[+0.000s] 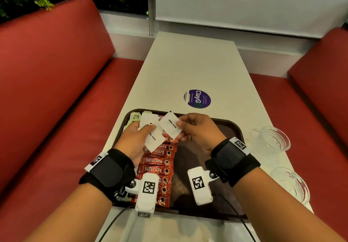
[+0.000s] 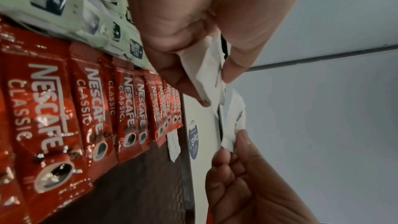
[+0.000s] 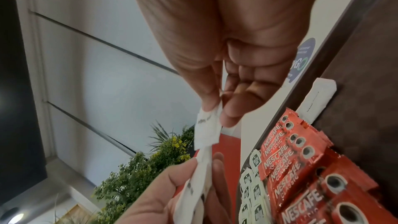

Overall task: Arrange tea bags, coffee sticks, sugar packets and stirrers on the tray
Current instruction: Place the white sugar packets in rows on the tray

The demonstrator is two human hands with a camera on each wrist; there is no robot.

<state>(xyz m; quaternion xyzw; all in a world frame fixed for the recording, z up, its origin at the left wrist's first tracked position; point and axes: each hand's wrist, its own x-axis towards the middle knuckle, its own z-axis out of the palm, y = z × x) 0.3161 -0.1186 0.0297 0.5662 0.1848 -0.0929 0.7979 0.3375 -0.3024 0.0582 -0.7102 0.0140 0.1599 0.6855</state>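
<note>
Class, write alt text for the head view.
Above a brown tray, the right hand pinches one white sugar packet while the left hand holds a stack of sugar packets. Nescafe coffee sticks line the tray.

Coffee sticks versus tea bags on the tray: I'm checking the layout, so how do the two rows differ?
The coffee sticks are glossy red with white Nescafe Classic print; the tea bags are pale green-white with a small dark logo. The coffee sticks lie nearer the tray's middle; the tea bags run along its left edge, mostly hidden by the left hand in the head view. Both lie in overlapping rows on the tray.
</note>
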